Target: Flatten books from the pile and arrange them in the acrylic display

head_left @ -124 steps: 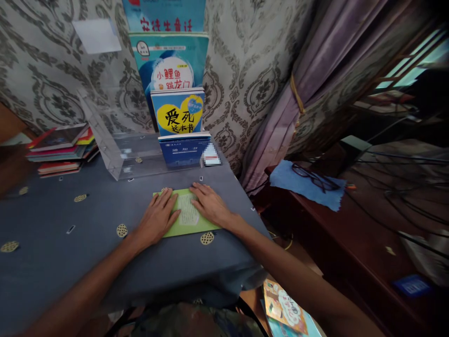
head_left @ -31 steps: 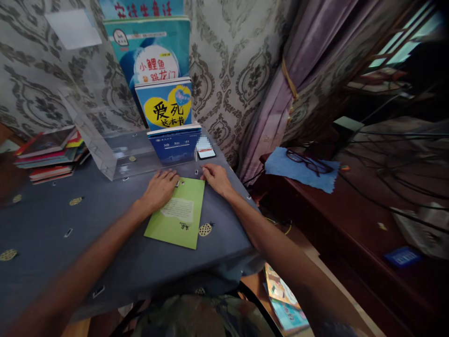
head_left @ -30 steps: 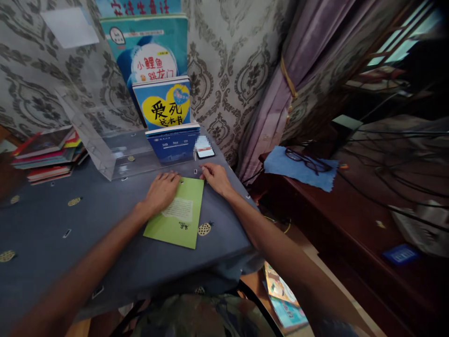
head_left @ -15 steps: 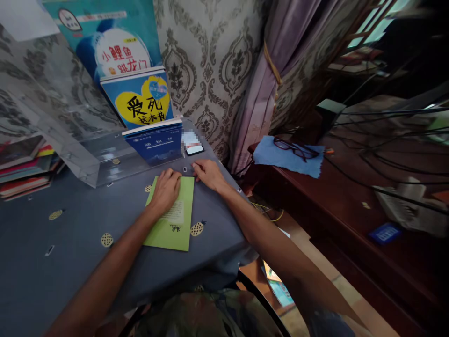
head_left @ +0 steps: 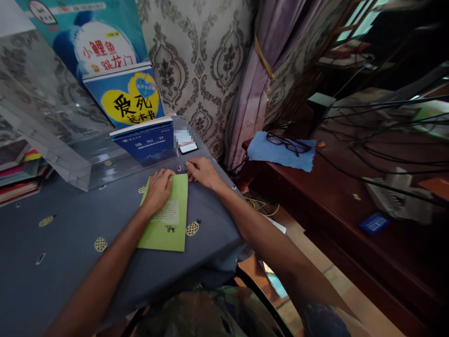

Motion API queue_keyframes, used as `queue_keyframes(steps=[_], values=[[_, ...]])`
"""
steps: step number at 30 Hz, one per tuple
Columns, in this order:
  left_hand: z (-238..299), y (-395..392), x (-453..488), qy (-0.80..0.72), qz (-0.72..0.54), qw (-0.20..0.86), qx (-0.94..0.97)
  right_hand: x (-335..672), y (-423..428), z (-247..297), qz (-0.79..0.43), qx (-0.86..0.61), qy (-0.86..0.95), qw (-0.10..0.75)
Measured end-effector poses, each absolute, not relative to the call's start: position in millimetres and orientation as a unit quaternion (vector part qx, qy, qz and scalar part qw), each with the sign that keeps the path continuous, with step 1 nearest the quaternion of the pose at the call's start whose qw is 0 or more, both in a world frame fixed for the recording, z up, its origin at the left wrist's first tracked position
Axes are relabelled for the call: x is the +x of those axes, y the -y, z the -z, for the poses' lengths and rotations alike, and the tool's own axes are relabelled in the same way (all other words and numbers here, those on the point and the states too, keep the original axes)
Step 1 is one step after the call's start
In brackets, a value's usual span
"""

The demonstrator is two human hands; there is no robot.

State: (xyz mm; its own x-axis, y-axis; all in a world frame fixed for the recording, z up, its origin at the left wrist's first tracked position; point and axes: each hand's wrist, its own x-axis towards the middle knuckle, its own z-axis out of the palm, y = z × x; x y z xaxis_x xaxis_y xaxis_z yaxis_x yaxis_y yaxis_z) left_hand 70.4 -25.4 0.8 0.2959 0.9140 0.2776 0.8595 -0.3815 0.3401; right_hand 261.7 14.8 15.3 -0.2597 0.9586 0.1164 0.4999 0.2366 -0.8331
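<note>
A thin green book (head_left: pixel 178 192) lies flat on the table, with a pale text panel and a small dark mark on its cover. My left hand (head_left: pixel 160 188) rests on its upper left part, fingers laid flat and pointing away from me. Beside the book's top right corner is my right hand (head_left: pixel 201 170). Its fingers are curled in towards the thumb, and anything between them is hidden. Just beyond the hands, a dark blue booklet (head_left: pixel 150 146) stands in a clear acrylic stand (head_left: pixel 75 175).
Behind the booklet stand a blue book with a yellow heart (head_left: pixel 131 98) and a teal picture book (head_left: pixel 122 23). A phone (head_left: pixel 188 148) lies near the wall. Stacked books (head_left: pixel 19 180) are at left. Glasses (head_left: pixel 289 142) on a blue cloth (head_left: pixel 263 152) and cables occupy the right-hand desk.
My view has turned slightly, so the scene sits a little further left. Both hands keep nearly the same places and poses about the green book.
</note>
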Motion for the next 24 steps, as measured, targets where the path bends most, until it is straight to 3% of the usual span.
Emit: queue_keyframes(steps=[5,13,24], values=[[-1.7,29.0,73.0,-0.556,-0.205,0.048,0.804,259.0,-15.9,-14.0,-0.416,-0.482,0.672,0.377],[-0.5,25.3,68.0,-0.538,-0.266,0.113,0.792,256.8,-11.8,-17.1,-0.403,-0.473,0.674,0.401],[-2.2,18.6,60.5,-0.529,-0.323,0.201,0.758,258.0,-12.3,-15.6,-0.367,-0.497,0.699,0.360]])
